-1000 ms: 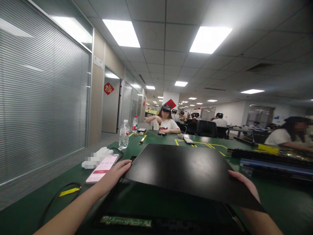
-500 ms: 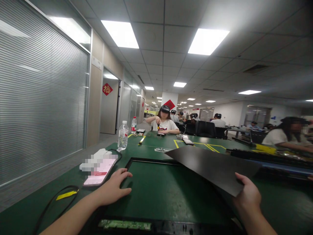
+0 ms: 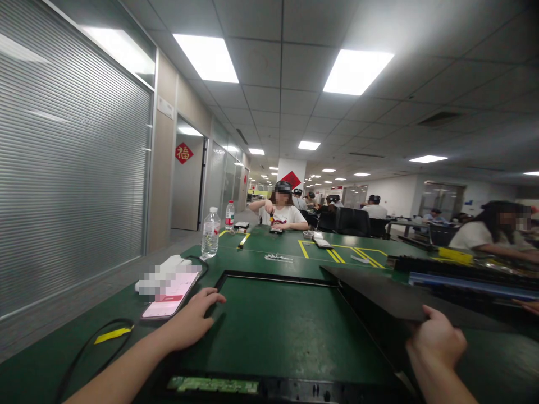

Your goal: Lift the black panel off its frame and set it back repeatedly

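Here, every place is given relative to the frame.
Desk (image 3: 269, 252): green, with yellow tape lines; it carries the frame and all else.
Frame (image 3: 273, 277): a thin black rectangle lying flat on the desk, green surface showing through it; a strip with a green circuit board (image 3: 213, 385) runs along its near edge.
Panel (image 3: 379, 294): a black sheet over the frame's right side, tilted slightly, its near corner in the right hand.
Stack (image 3: 463, 275): dark flat units, right of the frame, beyond the panel.
Co-worker (image 3: 281, 212): seated well beyond the frame's far side; another person sits far right.
Left hand (image 3: 191, 321): palm down on the frame's near left corner, fingers spread loosely, holding nothing.
Right hand (image 3: 438, 343): at the frame's right edge, fingers curled and pinching the panel's corner.
Phone (image 3: 170, 298): just left of the frame, screen lit.
Bottle (image 3: 210, 232): upright, beyond the frame's far left corner.
Cable (image 3: 90, 345): black loop with a yellow tag, well left of the frame.
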`<state>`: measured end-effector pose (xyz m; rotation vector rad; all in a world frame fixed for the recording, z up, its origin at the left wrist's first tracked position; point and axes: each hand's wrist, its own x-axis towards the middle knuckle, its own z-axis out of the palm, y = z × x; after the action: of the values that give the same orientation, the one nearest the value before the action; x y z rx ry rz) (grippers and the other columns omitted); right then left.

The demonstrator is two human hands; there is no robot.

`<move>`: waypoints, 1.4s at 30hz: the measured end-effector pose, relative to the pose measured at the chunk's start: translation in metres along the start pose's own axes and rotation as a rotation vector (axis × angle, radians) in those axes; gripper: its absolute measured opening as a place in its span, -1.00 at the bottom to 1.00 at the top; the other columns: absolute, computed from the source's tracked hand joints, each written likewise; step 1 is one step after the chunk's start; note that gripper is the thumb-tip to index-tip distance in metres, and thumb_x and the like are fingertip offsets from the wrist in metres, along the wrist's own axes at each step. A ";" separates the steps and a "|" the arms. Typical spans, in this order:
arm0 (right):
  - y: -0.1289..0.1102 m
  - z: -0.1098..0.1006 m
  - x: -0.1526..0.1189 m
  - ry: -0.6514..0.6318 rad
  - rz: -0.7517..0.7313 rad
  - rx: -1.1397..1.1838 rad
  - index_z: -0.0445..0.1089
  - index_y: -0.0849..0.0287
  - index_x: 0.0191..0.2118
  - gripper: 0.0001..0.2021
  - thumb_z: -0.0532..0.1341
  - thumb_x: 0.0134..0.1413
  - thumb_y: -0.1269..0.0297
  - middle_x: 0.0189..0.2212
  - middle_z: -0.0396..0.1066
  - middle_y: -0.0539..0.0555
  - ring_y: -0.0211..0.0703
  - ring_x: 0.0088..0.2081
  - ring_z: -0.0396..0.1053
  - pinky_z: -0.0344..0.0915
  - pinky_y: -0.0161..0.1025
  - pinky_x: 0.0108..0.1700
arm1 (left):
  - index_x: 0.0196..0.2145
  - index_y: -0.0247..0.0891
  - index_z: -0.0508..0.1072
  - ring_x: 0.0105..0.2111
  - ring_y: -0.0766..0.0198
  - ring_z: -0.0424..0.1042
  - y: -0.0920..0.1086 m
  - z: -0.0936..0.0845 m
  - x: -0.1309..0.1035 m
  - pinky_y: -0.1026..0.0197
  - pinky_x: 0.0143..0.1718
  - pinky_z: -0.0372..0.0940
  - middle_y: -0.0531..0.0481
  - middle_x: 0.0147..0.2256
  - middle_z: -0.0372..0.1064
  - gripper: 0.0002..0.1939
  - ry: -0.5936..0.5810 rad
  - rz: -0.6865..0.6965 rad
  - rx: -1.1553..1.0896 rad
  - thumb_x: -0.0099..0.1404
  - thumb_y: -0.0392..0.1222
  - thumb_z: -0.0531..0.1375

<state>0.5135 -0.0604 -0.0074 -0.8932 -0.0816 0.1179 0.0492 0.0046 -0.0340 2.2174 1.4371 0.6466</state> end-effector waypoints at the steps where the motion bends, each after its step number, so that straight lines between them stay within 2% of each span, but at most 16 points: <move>1: -0.002 0.001 -0.001 0.064 0.017 0.009 0.23 0.18 -0.57 -0.83 0.21 -0.44 0.48 -0.53 0.23 -0.09 -0.29 -0.52 0.26 0.35 -0.23 -0.41 | -0.08 -0.18 0.34 0.13 0.11 0.06 0.000 0.000 0.001 0.06 0.16 -0.08 -0.07 0.11 0.06 -0.50 0.010 -0.005 -0.005 -0.03 -0.36 0.01; 3: -0.004 0.002 -0.003 0.124 0.052 0.011 0.23 0.18 -0.59 -0.83 0.19 -0.45 0.53 -0.53 0.24 -0.09 -0.30 -0.52 0.27 0.37 -0.23 -0.38 | -0.09 -0.21 0.35 0.12 0.12 0.09 0.002 0.000 0.001 0.07 0.16 -0.07 -0.09 0.09 0.09 -0.51 0.033 -0.018 -0.014 -0.02 -0.35 -0.01; 7: -0.003 -0.002 -0.002 0.076 0.113 -0.052 0.24 0.17 -0.57 -0.81 0.18 -0.43 0.57 -0.47 0.28 -0.08 -0.29 -0.49 0.30 0.40 -0.25 -0.39 | -0.10 -0.23 0.36 0.09 0.10 0.14 0.004 0.000 0.000 0.07 0.14 -0.02 -0.11 0.06 0.14 -0.51 0.056 -0.039 -0.022 -0.03 -0.34 -0.02; 13: 0.007 -0.006 0.009 0.083 0.186 -0.152 0.24 0.16 -0.53 -0.82 0.22 -0.36 0.52 -0.42 0.31 -0.04 -0.26 -0.51 0.31 0.43 -0.18 -0.44 | -0.10 -0.20 0.37 0.09 0.08 0.15 0.007 0.000 -0.003 0.07 0.12 0.01 -0.08 0.08 0.13 -0.50 0.049 -0.044 -0.023 -0.06 -0.33 0.01; 17: 0.017 -0.010 0.021 0.075 0.306 -0.162 0.25 0.15 -0.48 -0.80 0.22 -0.33 0.53 -0.43 0.32 -0.03 -0.28 -0.55 0.30 0.43 -0.19 -0.51 | -0.10 -0.21 0.37 0.09 0.09 0.14 0.003 0.002 -0.001 0.07 0.13 -0.01 -0.09 0.08 0.13 -0.48 0.057 -0.034 -0.017 -0.07 -0.35 0.01; 21: 0.022 -0.013 0.027 0.072 0.415 -0.154 0.23 0.15 -0.39 -0.76 0.18 -0.28 0.57 -0.49 0.30 -0.04 -0.28 -0.60 0.29 0.43 -0.14 -0.55 | -0.09 -0.23 0.37 0.06 0.11 0.19 -0.002 0.003 0.003 0.06 0.11 0.02 -0.08 0.03 0.22 -0.45 0.075 -0.030 -0.022 -0.09 -0.38 -0.01; 28: 0.023 -0.016 0.030 0.070 0.575 -0.119 0.18 0.16 -0.35 -0.68 0.11 -0.26 0.67 -0.47 0.24 -0.06 -0.30 -0.61 0.30 0.43 -0.05 -0.45 | -0.12 -0.25 0.39 0.04 0.10 0.22 0.001 0.000 0.002 0.08 0.09 0.05 -0.09 0.00 0.28 -0.47 0.096 -0.056 -0.017 -0.10 -0.38 -0.01; 36: 0.026 -0.017 0.034 0.009 0.589 -0.125 0.19 0.12 -0.26 -0.65 0.10 -0.21 0.64 -0.43 0.29 -0.05 -0.27 -0.60 0.32 0.42 -0.02 -0.43 | -0.14 -0.25 0.40 0.03 0.12 0.23 0.001 0.000 0.001 0.08 0.10 0.04 -0.09 -0.01 0.29 -0.47 0.098 -0.042 -0.008 -0.11 -0.42 -0.01; 42: 0.030 -0.016 0.034 -0.008 0.559 -0.111 0.21 0.15 -0.34 -0.73 0.14 -0.19 0.62 -0.52 0.28 -0.09 -0.29 -0.61 0.31 0.43 -0.12 -0.43 | -0.14 -0.20 0.41 0.05 0.11 0.22 -0.001 0.000 0.001 0.06 0.11 0.03 -0.04 0.00 0.30 -0.44 0.102 -0.021 -0.007 -0.14 -0.45 -0.02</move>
<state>0.5474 -0.0497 -0.0402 -1.0079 0.1582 0.6431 0.0484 0.0056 -0.0347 2.1888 1.5027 0.7660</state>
